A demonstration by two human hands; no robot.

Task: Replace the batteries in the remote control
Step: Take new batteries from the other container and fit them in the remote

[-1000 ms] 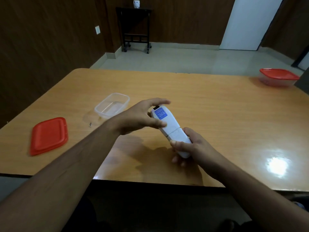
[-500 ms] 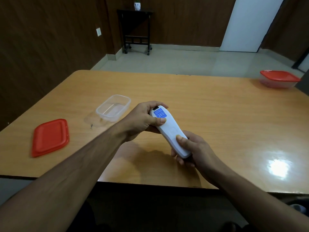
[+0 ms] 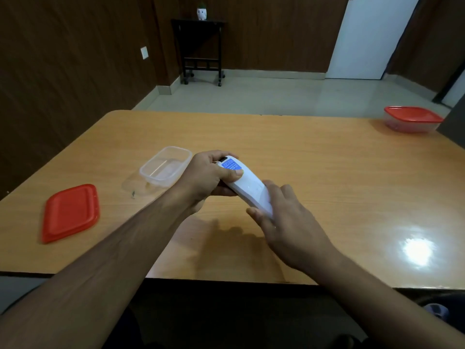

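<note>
A white remote control (image 3: 247,186) with a blue label near its far end is held above the wooden table (image 3: 314,172), back side up. My left hand (image 3: 210,176) is wrapped around its far end, thumb lying just below the label. My right hand (image 3: 284,220) covers its near end, fingers bent over the back and palm facing down. No batteries are visible; the battery compartment is hidden under my right hand.
An open clear plastic container (image 3: 164,166) sits left of my hands, with its red lid (image 3: 70,212) lying flat further left near the table's edge. A second container with a red lid (image 3: 412,118) stands at the far right corner.
My left hand has closed from loosely open fingers into a full grip on the remote's far end. My right hand turned over, from cradling the near end underneath to covering it from above.
</note>
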